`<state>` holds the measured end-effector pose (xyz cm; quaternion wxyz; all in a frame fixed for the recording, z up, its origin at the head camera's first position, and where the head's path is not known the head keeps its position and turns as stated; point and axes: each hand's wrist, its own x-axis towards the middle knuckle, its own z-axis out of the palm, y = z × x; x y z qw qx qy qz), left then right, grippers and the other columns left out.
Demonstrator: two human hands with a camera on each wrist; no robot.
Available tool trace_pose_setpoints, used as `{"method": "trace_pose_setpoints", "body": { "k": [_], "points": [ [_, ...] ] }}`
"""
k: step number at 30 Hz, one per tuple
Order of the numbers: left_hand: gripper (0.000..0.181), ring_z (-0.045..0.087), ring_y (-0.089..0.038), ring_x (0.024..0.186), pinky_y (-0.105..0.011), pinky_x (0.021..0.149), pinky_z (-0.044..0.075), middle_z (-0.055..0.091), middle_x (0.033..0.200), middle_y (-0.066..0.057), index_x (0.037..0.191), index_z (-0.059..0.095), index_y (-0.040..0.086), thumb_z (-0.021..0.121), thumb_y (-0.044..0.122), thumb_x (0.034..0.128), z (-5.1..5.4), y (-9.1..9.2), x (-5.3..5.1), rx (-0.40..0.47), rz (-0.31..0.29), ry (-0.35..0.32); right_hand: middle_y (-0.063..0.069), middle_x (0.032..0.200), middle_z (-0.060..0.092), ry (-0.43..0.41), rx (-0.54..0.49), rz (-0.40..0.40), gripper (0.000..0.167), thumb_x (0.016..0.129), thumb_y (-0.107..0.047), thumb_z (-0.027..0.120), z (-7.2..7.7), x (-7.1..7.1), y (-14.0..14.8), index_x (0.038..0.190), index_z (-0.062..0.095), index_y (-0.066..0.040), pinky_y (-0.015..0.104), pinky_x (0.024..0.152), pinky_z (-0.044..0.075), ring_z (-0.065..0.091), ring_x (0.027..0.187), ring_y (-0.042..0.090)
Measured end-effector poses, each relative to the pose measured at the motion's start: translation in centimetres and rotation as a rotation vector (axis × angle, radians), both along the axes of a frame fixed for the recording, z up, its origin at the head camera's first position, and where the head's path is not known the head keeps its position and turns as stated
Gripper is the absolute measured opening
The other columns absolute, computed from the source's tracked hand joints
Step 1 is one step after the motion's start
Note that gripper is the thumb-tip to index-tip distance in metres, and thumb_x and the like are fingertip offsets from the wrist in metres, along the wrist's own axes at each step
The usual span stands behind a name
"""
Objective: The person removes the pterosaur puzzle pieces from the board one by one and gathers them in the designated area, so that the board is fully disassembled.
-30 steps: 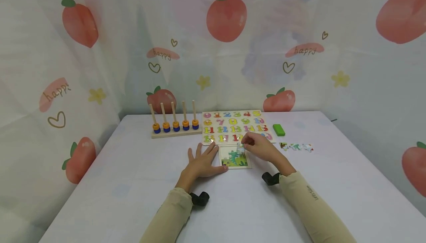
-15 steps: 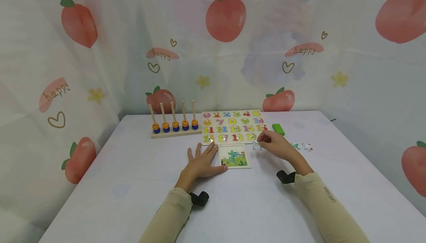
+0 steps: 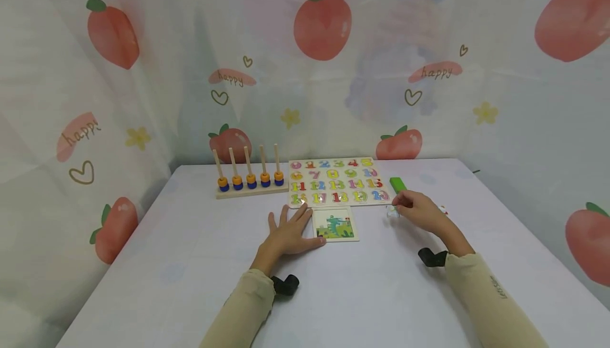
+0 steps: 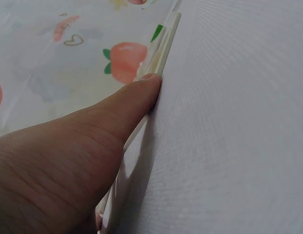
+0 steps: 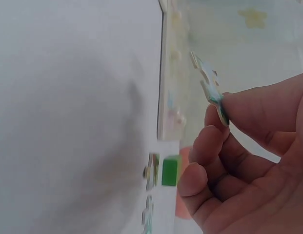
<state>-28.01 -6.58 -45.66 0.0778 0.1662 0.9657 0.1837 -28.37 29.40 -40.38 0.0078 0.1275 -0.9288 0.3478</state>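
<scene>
My left hand (image 3: 288, 234) lies with spread fingers at the left of a small framed jigsaw (image 3: 355, 226). Its thumb rests on the frame's near edge, as the left wrist view shows with the thumb (image 4: 136, 95) against the thin board. Joined pieces with a green dinosaur (image 3: 337, 225) fill part of the frame. To the right, my right hand (image 3: 421, 213) pinches a jigsaw piece (image 5: 210, 80) between thumb and forefinger, above the table. Several loose jigsaw pieces (image 5: 151, 170) lie beyond that hand, mostly hidden by it in the head view.
A number puzzle board (image 3: 333, 184) lies just behind the framed jigsaw. Left of it stands a peg rack (image 3: 252, 192) with orange and blue beads. A green block (image 3: 396, 184) sits right of the board. Patterned cloth (image 3: 324, 99) hangs behind the table.
My right hand has moved right, from over the framed jigsaw toward the loose pieces, carrying the jigsaw piece. The left hand has stayed put.
</scene>
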Motion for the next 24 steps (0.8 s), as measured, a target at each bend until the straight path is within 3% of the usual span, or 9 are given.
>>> {"method": "trace_pose_setpoints", "body": {
  "k": [14,24],
  "points": [
    [0.097,-0.002,-0.043,0.163,-0.072,0.122,-0.010,0.016,0.179,0.005,0.171,0.033,0.025,0.063,0.075,0.0932,0.2,0.1,0.0,0.003,0.001,-0.004,0.010,0.094,0.065,-0.069,0.050,-0.089,0.020,0.103,-0.011,0.066,-0.6,0.7,4.3,0.114,0.066,0.007,0.037,0.072,0.050,0.058,0.087,0.027],
    [0.098,-0.002,-0.044,0.163,-0.073,0.121,-0.010,0.016,0.179,0.004,0.171,0.033,0.024,0.063,0.075,0.0930,0.2,0.0,0.0,0.013,-0.002,-0.003,0.007,0.088,0.064,-0.074,0.055,-0.106,0.013,0.099,-0.005,0.067,-1.8,0.5,5.4,0.105,0.067,0.006,0.036,0.070,0.048,0.056,0.082,0.023]
  ]
}}
